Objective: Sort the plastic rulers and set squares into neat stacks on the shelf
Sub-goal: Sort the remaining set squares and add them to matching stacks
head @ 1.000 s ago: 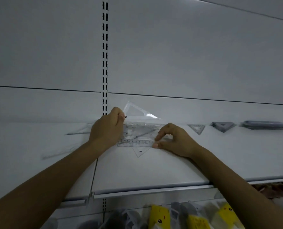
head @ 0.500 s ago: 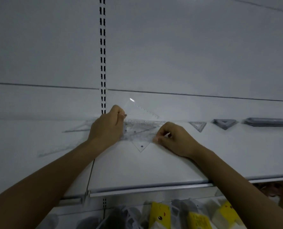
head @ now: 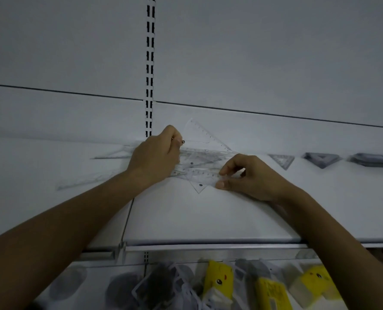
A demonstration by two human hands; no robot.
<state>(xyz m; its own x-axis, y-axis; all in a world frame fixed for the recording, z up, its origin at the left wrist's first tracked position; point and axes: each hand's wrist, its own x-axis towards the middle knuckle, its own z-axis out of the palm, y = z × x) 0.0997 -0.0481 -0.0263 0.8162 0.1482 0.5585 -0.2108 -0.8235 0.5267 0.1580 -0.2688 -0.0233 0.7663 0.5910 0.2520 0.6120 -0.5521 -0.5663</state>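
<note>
head view. the left hand (head: 154,155) is curled, its fingertips pinching the lower corner of a clear set square (head: 200,135) that stands tilted up against the back panel (head: 253,63). the right hand (head: 251,177) pinches the near end of a clear ruler (head: 205,176) between thumb and forefinger, the other fingers bent above it. between the hands a loose pile of clear rulers and set squares (head: 197,161) lies on the white shelf (head: 186,220). further right along the shelf: a single small set square (head: 282,161), a dark stack of set squares (head: 321,159) and a flat stack of rulers (head: 376,161), each apart from the next. two loose clear pieces (head: 80,181) lie to the left. yellow packaged goods (head: 218,278) hang below the shelf.
</note>
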